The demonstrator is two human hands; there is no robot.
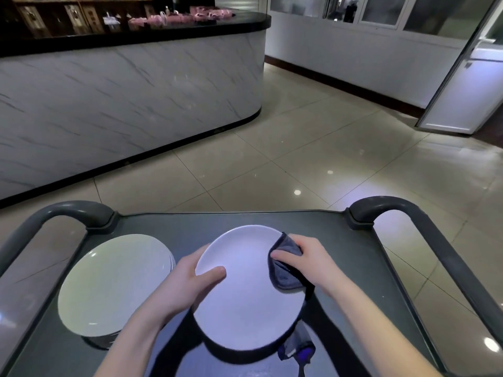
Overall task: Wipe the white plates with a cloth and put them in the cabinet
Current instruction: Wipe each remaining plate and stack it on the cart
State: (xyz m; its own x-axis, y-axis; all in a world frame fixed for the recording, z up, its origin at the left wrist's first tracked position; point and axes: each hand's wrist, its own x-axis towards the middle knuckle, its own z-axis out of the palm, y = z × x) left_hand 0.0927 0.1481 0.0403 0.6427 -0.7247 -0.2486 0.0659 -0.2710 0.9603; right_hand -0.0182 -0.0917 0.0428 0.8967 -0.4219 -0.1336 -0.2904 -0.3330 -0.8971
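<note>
White plate [245, 289] gripped at its rim by left hand [187, 284]; right hand [307, 259], opposite, pinches grey cloth [284, 270] over the facing edge.

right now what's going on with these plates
A person is wiping a white plate held above a grey cart. The left hand grips the plate's left rim, thumb on top. The right hand pinches a folded dark cloth over the right rim. A stack of white plates sits on the cart to the left.
</note>
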